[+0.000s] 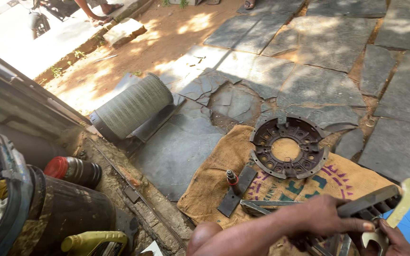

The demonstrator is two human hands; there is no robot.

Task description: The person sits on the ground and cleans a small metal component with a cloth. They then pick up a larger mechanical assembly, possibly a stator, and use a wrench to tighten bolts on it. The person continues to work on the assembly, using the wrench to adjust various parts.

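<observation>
— What do we see at the bottom edge?

— Our left hand (321, 217) is clenched around a flat dark metal bar (368, 200). Our right hand (392, 239) grips a pale open-ended spanner (406, 203) just beside it, over the burlap sack (214, 178).

— And further out?

— A round dark metal plate (288, 147) with a ring of holes lies on the sack; near it a short bolt (232, 179) stands on a small dark strip. A ribbed grey cylinder (133, 106) rests on the stone paving (319, 85).

One head-worn camera looks steeply down, close over the hands at five o'clock, paving toward twelve.
</observation>
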